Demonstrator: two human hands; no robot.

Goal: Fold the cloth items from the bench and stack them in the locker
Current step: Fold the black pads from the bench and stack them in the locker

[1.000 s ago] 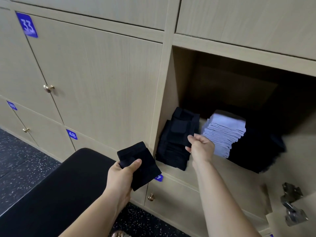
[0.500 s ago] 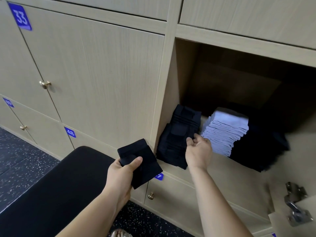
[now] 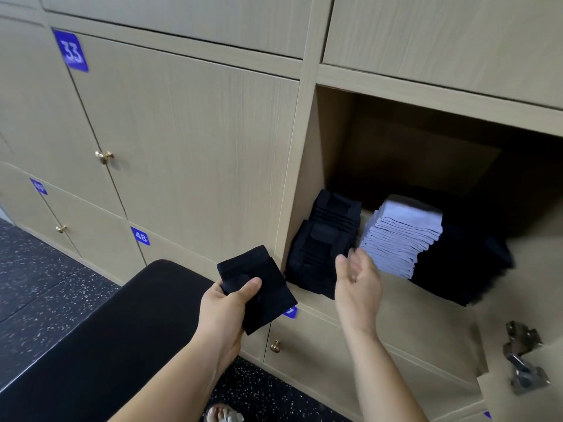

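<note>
My left hand (image 3: 227,309) grips a folded black cloth (image 3: 259,287) in front of the locker, thumb on top. Palm up, my right hand (image 3: 358,280) hovers with relaxed fingers and holds nothing, just in front of the open locker (image 3: 335,141). Inside stand a stack of folded black cloths (image 3: 323,242) at the left, a stack of folded grey cloths (image 3: 399,236) in the middle, and a dark pile (image 3: 463,263) at the right. The black bench (image 3: 115,339) lies below my left arm.
Closed wooden locker doors with brass knobs (image 3: 104,156) and blue number tags (image 3: 71,51) fill the wall at left. The open locker's door with a metal hinge (image 3: 524,357) hangs at lower right. A dark speckled floor (image 3: 36,278) lies below.
My right hand has let go of the black stack in the locker and pulled back, turning palm up. My left hand with the folded cloth has hardly moved.
</note>
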